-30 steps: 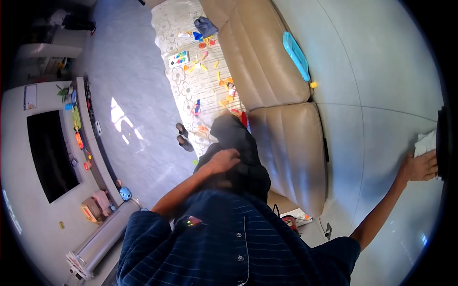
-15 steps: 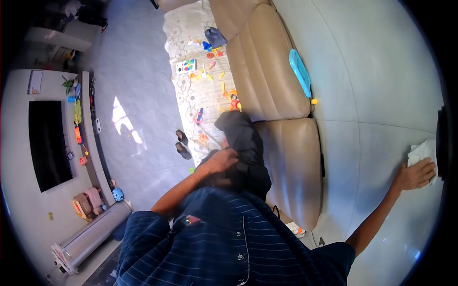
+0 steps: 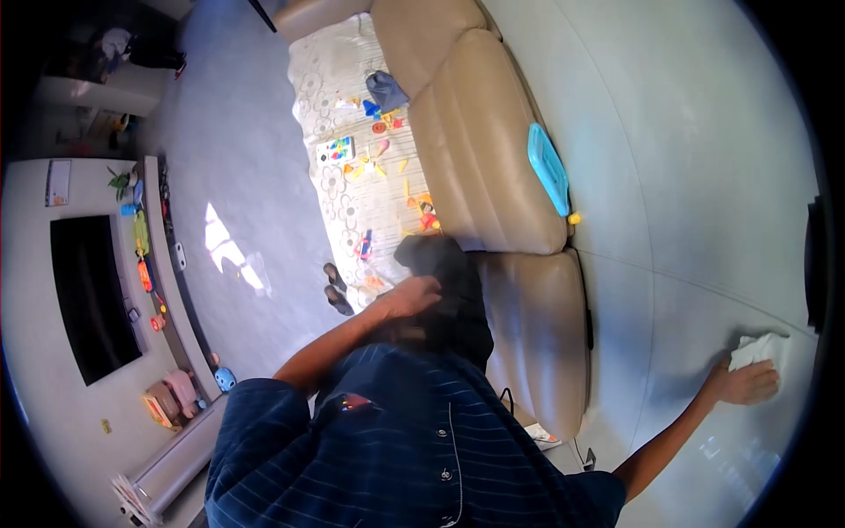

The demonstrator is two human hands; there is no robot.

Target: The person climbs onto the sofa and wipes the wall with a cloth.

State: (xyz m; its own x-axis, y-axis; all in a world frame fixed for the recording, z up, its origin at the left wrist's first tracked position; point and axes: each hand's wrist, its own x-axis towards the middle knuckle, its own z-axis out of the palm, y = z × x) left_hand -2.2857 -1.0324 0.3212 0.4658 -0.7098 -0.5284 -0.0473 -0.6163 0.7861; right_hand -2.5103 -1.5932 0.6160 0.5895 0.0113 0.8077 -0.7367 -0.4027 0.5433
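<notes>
My right hand (image 3: 748,384) presses a crumpled white cloth (image 3: 759,350) against the light grey wall (image 3: 717,220) at the far right. Its fingers are bent over the cloth's lower part, and the arm reaches out sideways. Against my raised leg in dark trousers (image 3: 453,290) rests my left hand (image 3: 415,296), its fingers curled in and no object showing in them. Part of that hand is a little blurred.
A tan sofa (image 3: 480,132) stands along the wall, its seat cover (image 3: 321,97) scattered with several toys. A blue tray-like frame (image 3: 549,172) sits atop the backrest. Slippers (image 3: 336,289) lie on the grey floor. A television (image 3: 92,295) hangs left; a person (image 3: 141,53) is at far upper left.
My right hand and the cloth have moved down the picture and slightly left along the wall. The view has shifted, so the sofa appears lower. My left hand stays at my leg.
</notes>
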